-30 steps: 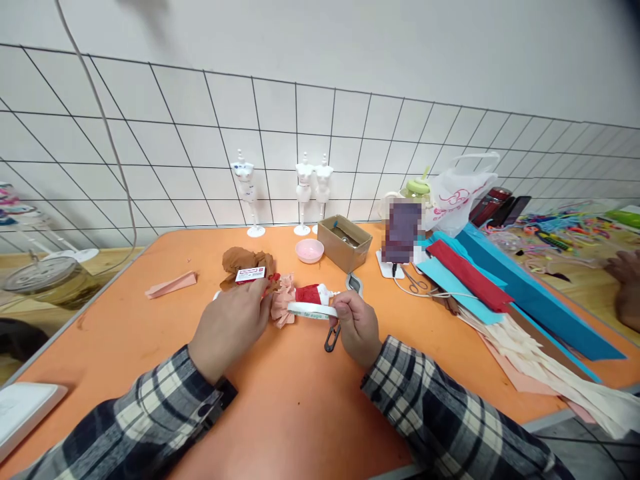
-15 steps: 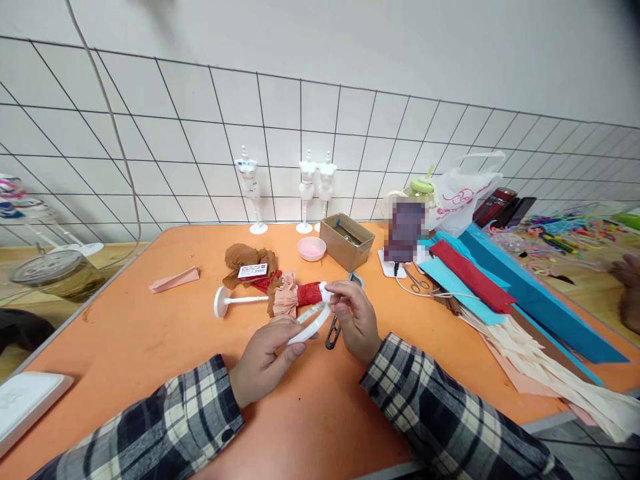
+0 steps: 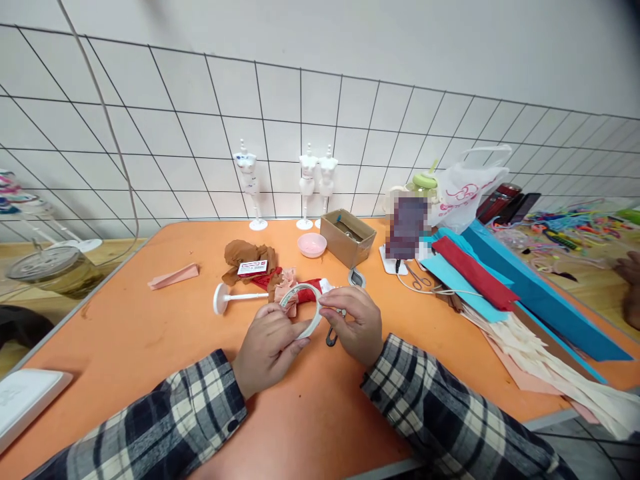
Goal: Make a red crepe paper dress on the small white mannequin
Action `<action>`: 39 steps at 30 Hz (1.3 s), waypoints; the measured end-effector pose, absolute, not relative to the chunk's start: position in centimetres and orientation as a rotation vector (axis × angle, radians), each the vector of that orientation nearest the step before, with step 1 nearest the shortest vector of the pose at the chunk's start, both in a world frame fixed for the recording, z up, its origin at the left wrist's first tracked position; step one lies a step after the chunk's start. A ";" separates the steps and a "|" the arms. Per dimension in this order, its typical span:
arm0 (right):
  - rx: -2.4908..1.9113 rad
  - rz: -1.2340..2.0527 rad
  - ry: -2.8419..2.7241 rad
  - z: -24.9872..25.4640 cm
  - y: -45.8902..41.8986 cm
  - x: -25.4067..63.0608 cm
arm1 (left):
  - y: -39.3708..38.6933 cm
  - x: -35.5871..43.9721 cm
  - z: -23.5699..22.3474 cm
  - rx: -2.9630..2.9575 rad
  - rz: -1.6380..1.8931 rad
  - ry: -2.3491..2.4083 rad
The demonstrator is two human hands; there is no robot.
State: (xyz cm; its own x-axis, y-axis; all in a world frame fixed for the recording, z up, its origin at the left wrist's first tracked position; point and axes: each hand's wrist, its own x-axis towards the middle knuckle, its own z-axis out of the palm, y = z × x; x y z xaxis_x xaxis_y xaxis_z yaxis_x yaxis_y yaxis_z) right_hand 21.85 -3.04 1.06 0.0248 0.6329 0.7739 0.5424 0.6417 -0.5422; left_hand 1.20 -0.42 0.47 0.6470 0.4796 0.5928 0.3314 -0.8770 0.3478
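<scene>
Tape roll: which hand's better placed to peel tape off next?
Right, probably. The right hand has thumb and fingertips at the right edge of the tape roll; the left hand grips its lower-left side, so looks better for steadying.

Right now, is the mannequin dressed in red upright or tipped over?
Tipped over: the mannequin lies on the orange table, its round white base standing on edge and its pole sideways.

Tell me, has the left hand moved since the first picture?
Yes. Against the pink bowl, the left hand has moved to the right and closer to the person.
</scene>
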 end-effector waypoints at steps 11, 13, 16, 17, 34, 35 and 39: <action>-0.974 0.316 -1.621 0.7 -3.1 21.8 | -0.4 1.3 0.8 2.658 1.166 0.573; -0.974 0.312 -1.625 0.9 -3.0 21.8 | -0.4 1.4 0.8 2.686 1.164 0.574; -0.951 0.313 -1.650 1.2 -3.0 21.8 | -0.3 1.5 0.9 2.708 1.166 0.567; -0.934 0.309 -1.672 1.3 -3.1 21.8 | -0.3 1.5 0.9 2.700 1.168 0.569; -0.879 0.345 -1.589 0.9 -2.8 22.0 | -0.7 1.7 0.8 2.268 1.829 0.566; -0.895 0.428 -1.542 0.6 -2.9 21.9 | -0.8 1.7 0.9 2.368 1.682 0.492; -0.885 0.635 -1.519 -0.2 -3.1 21.3 | -1.1 1.8 1.2 2.546 1.285 0.453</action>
